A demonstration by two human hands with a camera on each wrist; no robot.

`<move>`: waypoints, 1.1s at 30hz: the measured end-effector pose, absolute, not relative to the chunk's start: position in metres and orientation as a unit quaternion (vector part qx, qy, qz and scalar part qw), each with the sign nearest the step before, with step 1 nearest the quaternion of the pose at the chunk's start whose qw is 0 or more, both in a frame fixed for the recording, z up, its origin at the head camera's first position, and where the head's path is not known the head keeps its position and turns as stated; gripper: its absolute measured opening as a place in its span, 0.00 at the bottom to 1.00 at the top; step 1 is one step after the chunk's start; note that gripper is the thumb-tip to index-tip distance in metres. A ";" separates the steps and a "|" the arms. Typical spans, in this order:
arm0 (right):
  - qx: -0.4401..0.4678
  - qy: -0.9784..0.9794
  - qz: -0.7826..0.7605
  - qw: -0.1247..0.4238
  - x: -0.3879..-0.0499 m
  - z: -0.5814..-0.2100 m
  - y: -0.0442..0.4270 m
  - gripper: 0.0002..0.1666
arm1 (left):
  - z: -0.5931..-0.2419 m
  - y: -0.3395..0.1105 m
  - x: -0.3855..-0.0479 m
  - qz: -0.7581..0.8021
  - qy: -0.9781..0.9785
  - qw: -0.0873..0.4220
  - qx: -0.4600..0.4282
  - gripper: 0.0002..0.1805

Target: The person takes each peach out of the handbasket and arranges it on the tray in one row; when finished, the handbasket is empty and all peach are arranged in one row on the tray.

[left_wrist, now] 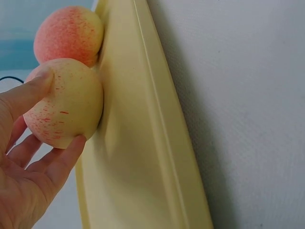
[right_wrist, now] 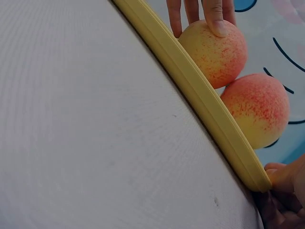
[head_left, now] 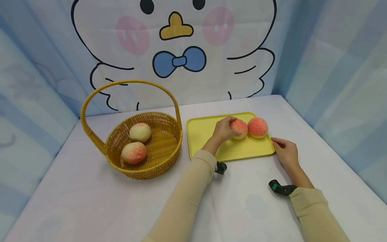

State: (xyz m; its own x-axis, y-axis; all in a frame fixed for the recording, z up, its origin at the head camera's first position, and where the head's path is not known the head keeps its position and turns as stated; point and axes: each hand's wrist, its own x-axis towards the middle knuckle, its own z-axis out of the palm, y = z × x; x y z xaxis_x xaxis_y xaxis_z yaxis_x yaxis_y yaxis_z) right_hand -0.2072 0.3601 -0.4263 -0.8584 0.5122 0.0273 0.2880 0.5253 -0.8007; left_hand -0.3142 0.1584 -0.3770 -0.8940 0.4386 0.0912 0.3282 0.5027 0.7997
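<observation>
A yellow tray (head_left: 201, 132) lies on the table with two peaches on it. My left hand (head_left: 224, 130) holds the nearer-left peach (head_left: 240, 128), thumb on one side and fingers on the other; in the left wrist view this peach (left_wrist: 71, 107) still appears against the tray. Beside it, touching or nearly so, sits a redder peach (head_left: 258, 127). At the tray's right front corner, my right hand (head_left: 287, 153) pinches the rim. The right wrist view shows its thumb and curled fingers at that corner, partly cut off by the frame edge.
A wicker basket (head_left: 169, 160) with a tall arched handle stands left of the tray. Two paler peaches, one at the back (head_left: 140, 132) and one in front (head_left: 134, 153), lie inside it. Printed curtains (head_left: 341, 84) border the table at the back and sides.
</observation>
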 end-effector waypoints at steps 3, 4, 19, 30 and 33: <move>-0.231 -0.864 0.428 0.132 -0.207 -0.426 0.360 0.20 | -0.377 0.159 -0.315 0.447 0.866 0.062 0.216 0.31; -0.230 -0.864 0.428 0.131 -0.208 -0.426 0.360 0.20 | -0.376 0.159 -0.315 0.449 0.865 0.062 0.214 0.31; -0.234 -0.866 0.425 0.125 -0.208 -0.425 0.360 0.20 | -0.379 0.159 -0.312 0.437 0.867 0.068 0.228 0.37; -0.211 -0.866 0.432 0.138 -0.204 -0.425 0.361 0.20 | -0.377 0.126 -0.303 0.424 0.870 0.034 0.249 0.42; -0.210 -0.868 0.428 0.136 -0.204 -0.426 0.361 0.21 | -0.369 0.113 -0.301 0.422 0.867 0.021 0.264 0.40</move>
